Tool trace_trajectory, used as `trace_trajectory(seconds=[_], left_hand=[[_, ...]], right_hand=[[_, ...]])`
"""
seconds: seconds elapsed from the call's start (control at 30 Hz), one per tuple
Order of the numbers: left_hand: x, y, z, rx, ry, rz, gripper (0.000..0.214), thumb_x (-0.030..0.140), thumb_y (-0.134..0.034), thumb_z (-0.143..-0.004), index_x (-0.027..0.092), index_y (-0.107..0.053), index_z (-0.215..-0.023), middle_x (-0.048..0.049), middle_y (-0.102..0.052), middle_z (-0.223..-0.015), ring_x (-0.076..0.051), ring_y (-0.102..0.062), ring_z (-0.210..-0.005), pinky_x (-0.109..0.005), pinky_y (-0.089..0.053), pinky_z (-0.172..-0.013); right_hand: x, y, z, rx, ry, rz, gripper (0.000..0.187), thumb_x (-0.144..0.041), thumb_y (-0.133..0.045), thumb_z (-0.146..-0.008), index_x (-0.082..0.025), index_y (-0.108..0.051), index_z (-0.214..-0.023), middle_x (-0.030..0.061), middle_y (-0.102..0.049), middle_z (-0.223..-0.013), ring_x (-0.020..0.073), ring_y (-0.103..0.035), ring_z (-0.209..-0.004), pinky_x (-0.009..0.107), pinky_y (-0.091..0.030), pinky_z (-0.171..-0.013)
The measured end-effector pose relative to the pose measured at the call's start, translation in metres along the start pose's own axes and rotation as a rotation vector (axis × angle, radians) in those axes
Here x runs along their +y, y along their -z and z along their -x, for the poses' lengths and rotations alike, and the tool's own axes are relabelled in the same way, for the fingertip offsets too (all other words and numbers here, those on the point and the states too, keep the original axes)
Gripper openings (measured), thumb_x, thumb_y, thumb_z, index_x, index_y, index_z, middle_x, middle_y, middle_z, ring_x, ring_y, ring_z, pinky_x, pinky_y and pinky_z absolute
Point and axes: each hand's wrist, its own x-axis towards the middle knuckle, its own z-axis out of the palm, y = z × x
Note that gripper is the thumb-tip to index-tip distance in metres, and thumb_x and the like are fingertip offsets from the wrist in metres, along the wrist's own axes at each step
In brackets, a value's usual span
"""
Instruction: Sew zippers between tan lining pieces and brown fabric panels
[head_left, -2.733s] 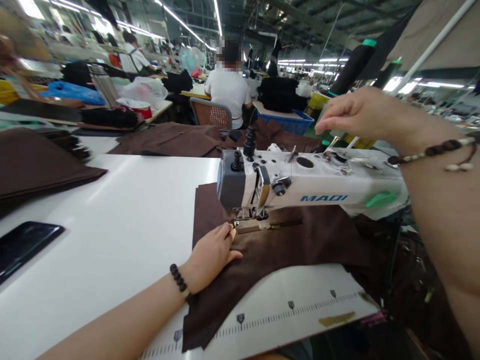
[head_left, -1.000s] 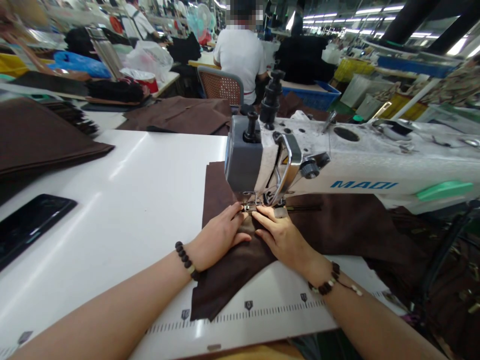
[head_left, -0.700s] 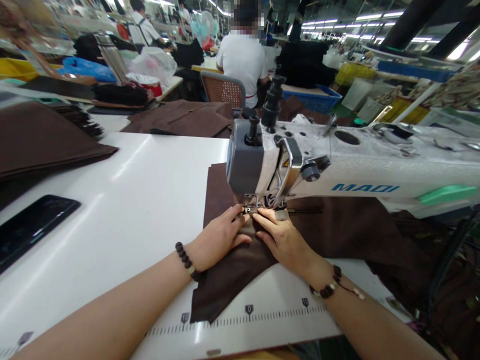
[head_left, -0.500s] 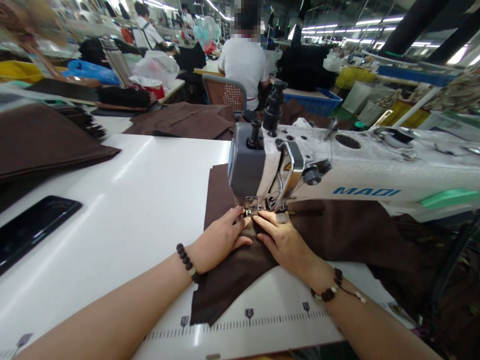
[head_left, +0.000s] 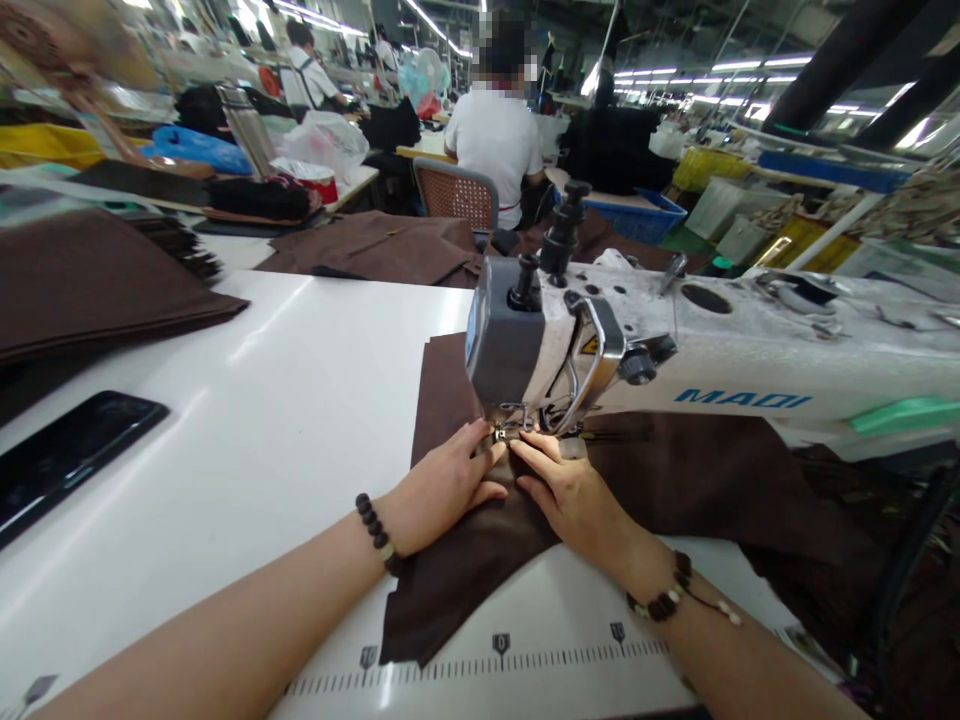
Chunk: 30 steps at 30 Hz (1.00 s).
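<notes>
A dark brown fabric piece (head_left: 675,480) lies on the white table (head_left: 262,420) under a white sewing machine (head_left: 712,350). My left hand (head_left: 442,488) lies flat on the fabric just left of the presser foot (head_left: 514,428), fingers stretched toward it. My right hand (head_left: 574,490) presses the fabric from the right, fingertips right at the foot. Both hands hold the cloth down; neither grips anything. Each wrist wears a bead bracelet.
A black phone (head_left: 64,460) lies at the table's left. Folded brown fabric (head_left: 90,290) is stacked at far left, more brown pieces (head_left: 375,250) behind. A ruler scale (head_left: 495,660) runs along the front edge. A person in white (head_left: 495,140) sits at the station ahead.
My right hand came down from above the machine and now rests on the fabric at the presser foot. My left hand stayed on the cloth. The view has shifted slightly.
</notes>
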Motion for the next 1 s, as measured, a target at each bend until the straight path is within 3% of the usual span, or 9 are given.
trace_trajectory(seconds=[0.8,1.0], left_hand=[[0.0003,-0.0052,0.0039,-0.007,-0.044,-0.172,0.041,0.042,-0.055,-0.083,0.010,-0.060,-0.107,-0.0196,-0.049,-0.125,-0.029,-0.044,-0.121,-0.041,-0.037,-0.102],[0.0037,-0.0039,0.0016,-0.017,-0.026,-0.120,0.041,0.039,-0.054,-0.084,0.008,-0.057,-0.110,-0.0225,-0.048,-0.125,-0.031,-0.041,-0.123,-0.045,-0.036,-0.103]], right_hand=[[0.0054,-0.0014,-0.0026,0.003,0.002,0.043,0.037,-0.017,-0.044,-0.089,-0.017,-0.047,-0.126,0.0094,-0.049,-0.126,0.0212,-0.046,-0.116,0.050,-0.032,-0.104],[0.0077,-0.0041,-0.0021,0.010,0.001,0.053,0.037,-0.018,-0.044,-0.089,-0.017,-0.047,-0.126,0.0090,-0.049,-0.126,0.0213,-0.048,-0.114,0.048,-0.035,-0.102]])
